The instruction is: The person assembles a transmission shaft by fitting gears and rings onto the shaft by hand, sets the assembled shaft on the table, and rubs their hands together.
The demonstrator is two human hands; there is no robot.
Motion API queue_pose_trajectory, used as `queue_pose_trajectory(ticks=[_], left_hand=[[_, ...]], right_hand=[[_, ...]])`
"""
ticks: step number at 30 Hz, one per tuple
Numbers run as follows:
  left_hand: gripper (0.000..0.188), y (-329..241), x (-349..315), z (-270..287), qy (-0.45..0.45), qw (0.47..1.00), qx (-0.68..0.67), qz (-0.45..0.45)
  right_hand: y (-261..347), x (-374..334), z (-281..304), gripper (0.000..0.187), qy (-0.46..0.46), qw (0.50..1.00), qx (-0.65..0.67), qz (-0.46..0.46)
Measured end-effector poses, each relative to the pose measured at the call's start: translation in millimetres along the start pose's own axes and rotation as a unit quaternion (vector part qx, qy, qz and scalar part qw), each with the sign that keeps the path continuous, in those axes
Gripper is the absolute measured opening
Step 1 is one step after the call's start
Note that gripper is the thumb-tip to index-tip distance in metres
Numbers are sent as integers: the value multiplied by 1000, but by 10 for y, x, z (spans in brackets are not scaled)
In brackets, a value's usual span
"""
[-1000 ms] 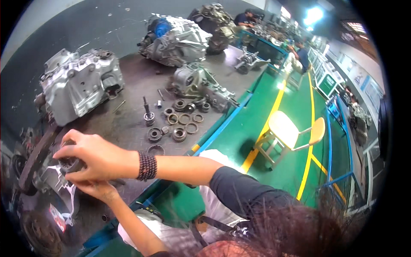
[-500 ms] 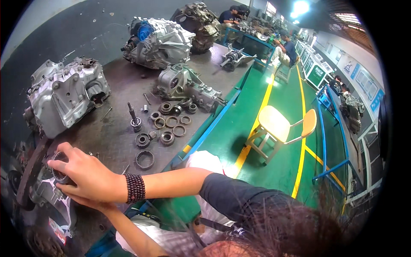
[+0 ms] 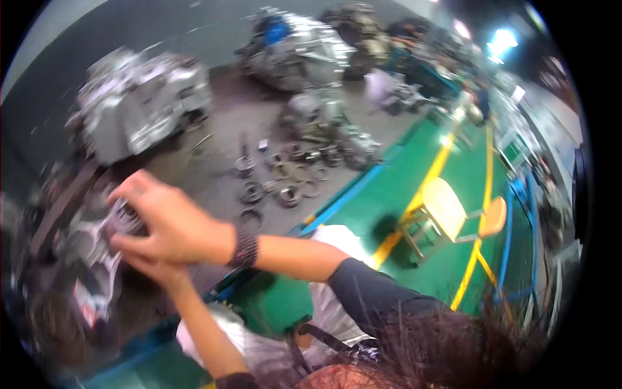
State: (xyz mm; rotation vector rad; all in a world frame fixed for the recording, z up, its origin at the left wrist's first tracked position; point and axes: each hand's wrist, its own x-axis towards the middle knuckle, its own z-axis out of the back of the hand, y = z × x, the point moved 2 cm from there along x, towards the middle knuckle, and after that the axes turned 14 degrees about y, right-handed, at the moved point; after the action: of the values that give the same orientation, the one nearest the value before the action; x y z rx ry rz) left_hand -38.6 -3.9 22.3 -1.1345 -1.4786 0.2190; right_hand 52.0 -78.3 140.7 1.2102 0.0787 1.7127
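Note:
A round grey metal gear part (image 3: 125, 220) is gripped in my right hand (image 3: 173, 220), with the thumb and fingers spread around its rim. A dark beaded bracelet circles that wrist. My left hand (image 3: 154, 268) is just below the right one, near the same part. Its fingers are largely hidden, so whether it also grips the part cannot be seen. Beneath and beside the hands lies a pale metal housing (image 3: 97, 240) with an irregular edge. Motion blur softens the whole picture.
Several gears and rings (image 3: 289, 196) lie loose on the dark workbench (image 3: 220, 139). Behind stand a large silver gearbox (image 3: 139, 107), another with a blue part (image 3: 298, 52), and a smaller housing (image 3: 359, 146). A wooden chair (image 3: 444, 204) stands on the green floor to the right.
The view has swung, so the bench, gearboxes and chair appear shifted right, most of them upward. My right hand still holds the gear part, and both hands remain close together.

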Motion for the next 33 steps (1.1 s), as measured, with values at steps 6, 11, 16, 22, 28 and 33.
queue_pose_trajectory(ticks=[6, 11, 16, 22, 28, 33], left_hand=[[99, -241, 79, -495, 88, 995, -22, -32], [88, -330, 102, -392, 104, 993, -13, -50], [104, -328, 84, -396, 124, 991, -22, -35], [114, -170, 76, -362, 119, 989, -90, 12], [108, -168, 99, -370, 124, 987, -96, -28], [106, -232, 116, -369, 122, 990, -52, -48]], right_hand=[[-68, -53, 253, 52, 11, 1000, -20, -19], [-9, 2, 124, 57, 44, 997, 28, -51], [-28, -33, 166, 64, 55, 991, 73, -96], [-35, -7, 245, 62, 94, 981, 105, -132], [-101, 45, 297, 69, 124, 984, 76, -102], [-57, 51, 244, 73, 146, 975, 118, -121]])
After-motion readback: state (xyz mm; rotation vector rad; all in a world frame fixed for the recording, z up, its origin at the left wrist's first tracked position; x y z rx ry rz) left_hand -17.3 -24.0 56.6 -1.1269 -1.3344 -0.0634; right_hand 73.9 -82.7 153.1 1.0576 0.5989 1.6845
